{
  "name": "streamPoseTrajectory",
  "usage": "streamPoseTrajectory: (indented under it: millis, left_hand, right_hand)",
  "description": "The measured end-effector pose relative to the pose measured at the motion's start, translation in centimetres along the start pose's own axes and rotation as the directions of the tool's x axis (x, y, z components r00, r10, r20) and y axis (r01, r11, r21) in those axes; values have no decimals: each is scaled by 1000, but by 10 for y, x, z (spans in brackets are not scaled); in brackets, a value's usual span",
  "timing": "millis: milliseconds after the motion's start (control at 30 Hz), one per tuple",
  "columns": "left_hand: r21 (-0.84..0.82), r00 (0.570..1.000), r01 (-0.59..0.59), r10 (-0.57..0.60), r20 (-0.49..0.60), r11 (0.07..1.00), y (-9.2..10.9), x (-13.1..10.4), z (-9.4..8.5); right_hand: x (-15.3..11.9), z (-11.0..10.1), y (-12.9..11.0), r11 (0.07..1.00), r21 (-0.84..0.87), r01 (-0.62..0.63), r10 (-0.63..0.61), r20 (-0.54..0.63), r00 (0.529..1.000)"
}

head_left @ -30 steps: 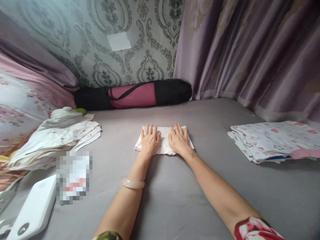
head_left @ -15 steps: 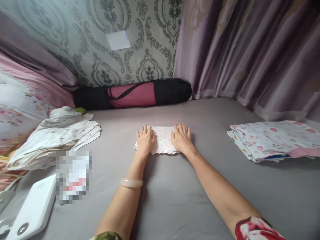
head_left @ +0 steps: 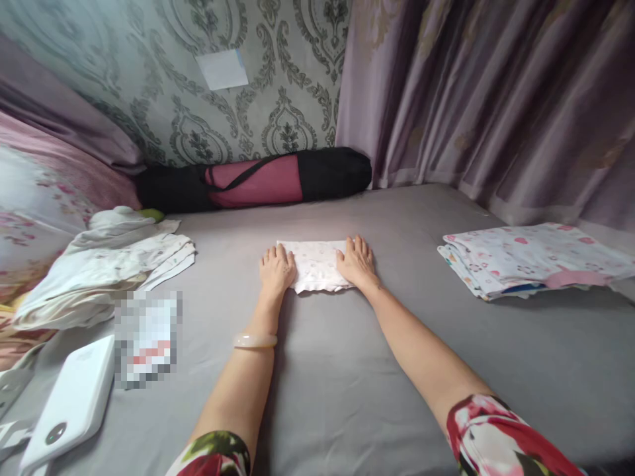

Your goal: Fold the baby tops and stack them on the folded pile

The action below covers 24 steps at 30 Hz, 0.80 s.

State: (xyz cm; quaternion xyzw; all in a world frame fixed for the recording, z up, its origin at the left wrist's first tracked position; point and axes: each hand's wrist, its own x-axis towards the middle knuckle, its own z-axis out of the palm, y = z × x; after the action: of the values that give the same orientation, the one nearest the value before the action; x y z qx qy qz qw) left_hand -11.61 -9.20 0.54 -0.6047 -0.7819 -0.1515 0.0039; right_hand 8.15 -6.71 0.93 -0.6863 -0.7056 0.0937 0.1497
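A folded pale pink printed cloth [head_left: 317, 264] with a wavy front edge lies on the grey bed sheet [head_left: 327, 370]. At its left edge rests my left hand [head_left: 278, 268], palm down, the fingers slightly bent and the thumb side on the cloth. My right hand [head_left: 356, 263] presses on the right edge with its fingers apart and the thumb reaching inward over the cloth. Both hands cover the cloth's side edges, so whether any of it is tucked under the fingers is hidden. A pale bangle [head_left: 255, 340] circles my left forearm.
Right of me lies a stack of folded printed cloths [head_left: 530, 254]. To the left are a loose pile of white clothes [head_left: 114, 261], a blurred-out item [head_left: 151, 340] and a white power bank [head_left: 72, 403]. A black and pink long bag [head_left: 253, 182] lies along the wall.
My view has shifted slightly. My left hand's fingers look more bent at the cloth's left edge, and my right hand has slid a little outward. More of the cloth's top shows between them.
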Motion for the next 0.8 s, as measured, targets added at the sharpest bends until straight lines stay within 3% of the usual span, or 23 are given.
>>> streamPoseTrajectory:
  millis: [133, 300, 567, 800]
  left_hand:
    - [3, 982, 158, -157, -108, 987, -4, -2, -3]
    - [-26, 974, 208, -209, -82, 978, -11, -1, -5]
    - [-53, 986, 160, -157, 60, 986, -25, 9, -13]
    - [-75, 949, 208, -182, 259, 975, -38, 22, -19]
  right_hand:
    - [8, -9, 8, 972, 221, -83, 94, -42, 995]
    - [14, -31, 29, 775, 561, -291, 259, 138, 956]
    - [2, -44, 40, 562, 684, -465, 251, 395, 884]
    - [-3, -48, 33, 499, 710, -497, 245, 434, 867]
